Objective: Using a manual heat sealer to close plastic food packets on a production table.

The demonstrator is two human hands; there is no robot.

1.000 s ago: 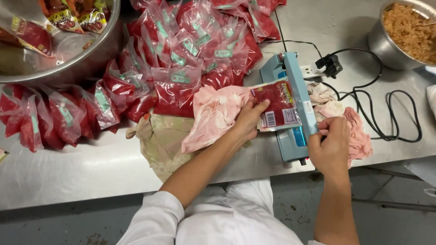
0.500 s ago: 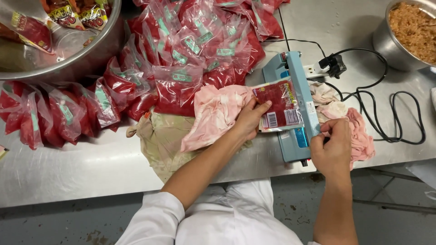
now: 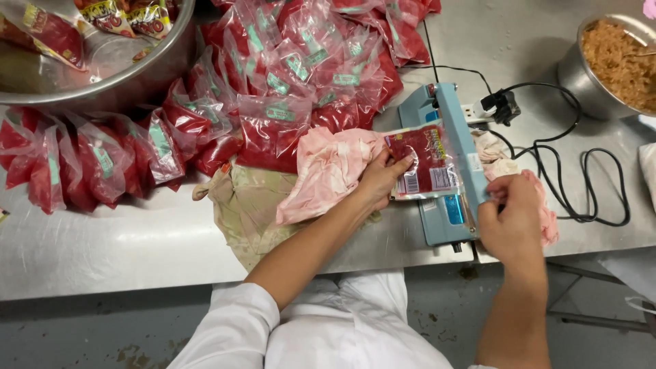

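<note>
- A red-filled pouch [image 3: 422,162] is held flat by the left hand [image 3: 377,183], fingers spread over its left half and thumb at its lower edge, apparently so that it lies steady.
- The pouch's right edge is laid under the arm of the blue sealer [image 3: 456,158]; the pouch thus lies just right of the left hand and just above the right hand.
- The right hand [image 3: 509,222] is clenched on the near end of the sealer arm, which is seen pressed down on the pouch edge.
- A pink cloth [image 3: 328,171] lies beneath the left wrist, over a beige cloth [image 3: 249,205], probably as padding or for wiping.
- Sealed red pouches [image 3: 301,89] are piled on the steel table [image 3: 116,246], left of and behind the sealer, well apart from the right hand.
- A black cord [image 3: 581,178] is run from the sealer towards a steel bowl [image 3: 594,75] of brown shreds.
</note>
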